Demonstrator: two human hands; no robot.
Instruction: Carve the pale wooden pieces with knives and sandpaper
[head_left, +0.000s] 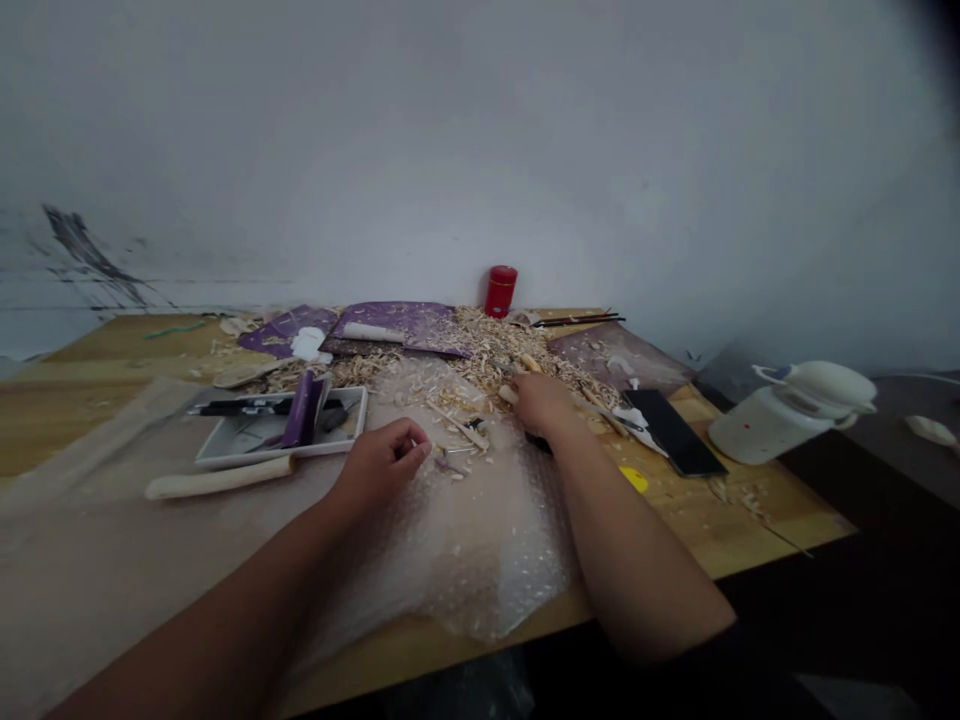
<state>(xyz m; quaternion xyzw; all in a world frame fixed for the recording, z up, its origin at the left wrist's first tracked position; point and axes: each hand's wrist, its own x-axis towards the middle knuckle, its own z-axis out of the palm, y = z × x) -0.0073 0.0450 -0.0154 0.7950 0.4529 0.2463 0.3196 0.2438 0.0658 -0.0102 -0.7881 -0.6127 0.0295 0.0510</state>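
Seen from head height, a bare left hand [382,465] hovers at lower centre above a crinkled translucent bubble-wrap sheet [480,540], its fingers curled inward and its fingertips [420,450] drawn together, though whether they pinch anything small cannot be told. The right hand [541,405] lies curled at centre, knuckles up, with a small pale wooden piece [508,395] at its fingertips; a dark object [537,441] shows beneath the palm, and its grip is unclear. Both hands lie beside a heap of pale wood shavings [495,350], which could conceal sharp edges and risk a cut if swept through blindly; the slick wrap could also let a piece slide. At left, a white rectangular tray [281,450] of dark tools and a long pale wooden rod [217,478] crowd the reach. At right lie a black rectangular slab [675,432] and a white lidded jug [791,412], with a red cylindrical canister [500,290] at upper centre.
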